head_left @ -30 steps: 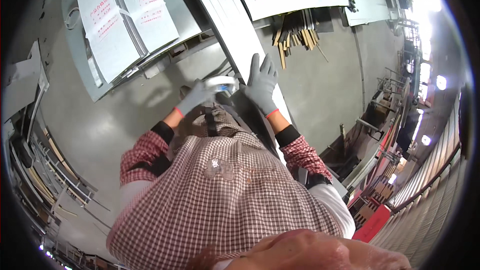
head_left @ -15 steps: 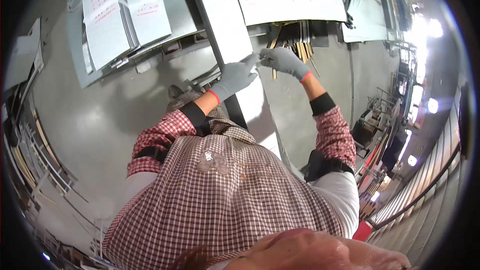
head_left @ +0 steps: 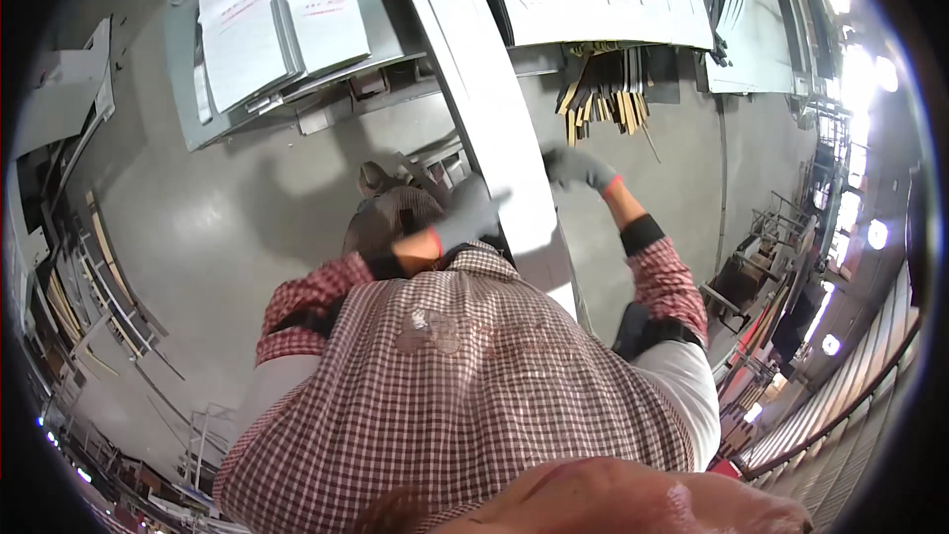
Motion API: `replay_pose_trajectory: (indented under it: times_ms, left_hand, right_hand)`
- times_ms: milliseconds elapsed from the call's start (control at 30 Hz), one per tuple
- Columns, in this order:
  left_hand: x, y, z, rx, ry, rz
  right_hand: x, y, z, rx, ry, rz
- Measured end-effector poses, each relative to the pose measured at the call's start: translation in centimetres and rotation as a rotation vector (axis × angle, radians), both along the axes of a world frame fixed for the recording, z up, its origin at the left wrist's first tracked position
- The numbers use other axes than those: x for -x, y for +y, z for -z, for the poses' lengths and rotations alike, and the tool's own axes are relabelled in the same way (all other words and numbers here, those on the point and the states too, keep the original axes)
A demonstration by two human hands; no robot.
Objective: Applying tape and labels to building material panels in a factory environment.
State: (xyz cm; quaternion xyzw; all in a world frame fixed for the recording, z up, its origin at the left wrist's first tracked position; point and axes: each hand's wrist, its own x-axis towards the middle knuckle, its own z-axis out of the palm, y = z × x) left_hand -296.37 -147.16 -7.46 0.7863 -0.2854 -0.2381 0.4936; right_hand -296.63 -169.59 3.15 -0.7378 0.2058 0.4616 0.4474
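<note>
A long white panel [head_left: 499,89] runs from the far side toward my body, between my hands. My left hand [head_left: 473,218], in a grey glove with a red cuff, is at its left edge. One finger stretches out over the white surface; motion blurs the rest. At the right edge is my right hand [head_left: 583,170], gloved the same way. Its fingers point toward the panel, smeared by motion, and whether they hold anything cannot be made out. A checked apron [head_left: 455,366] covers my front, close to the panel's near end.
Stacked white sheets with red print [head_left: 237,30] lie on a bench at the far left. Another white sheet [head_left: 603,0] covers a surface at the far right, with black and yellow strips [head_left: 618,99] below it. Metal racks [head_left: 114,277] stand to the left.
Both hands were close together over the panel, the right fingertips pinched. Now they are apart, at opposite edges and nearer my body. The whole view has shifted slightly.
</note>
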Motion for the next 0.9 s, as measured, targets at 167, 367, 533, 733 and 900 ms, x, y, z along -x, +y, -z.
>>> replay_pose_trajectory:
  times_ms: [167,367,533,733,900]
  left_hand:
    - [-4.6,1.8,-7.4,-0.07,1.187,-0.028]
    - [-7.4,4.5,-3.9,-0.154,0.472,-0.063]
    - [-8.3,6.6,-16.6,0.338,0.704,0.224]
    - [-10.0,11.0,-10.1,0.192,0.872,0.07]
    - [-2.2,3.1,17.5,0.018,-0.487,0.15]
  right_hand:
    - [1.2,0.9,2.6,0.941,-0.872,-0.431]
    - [-2.8,1.3,-2.4,0.662,-0.678,-0.391]
    - [-4.7,11.9,-15.5,-0.093,-0.595,-0.538]
    - [-4.7,1.5,-9.8,0.193,-0.285,-0.196]
    - [-5.4,2.6,6.6,-0.011,-0.827,-0.142]
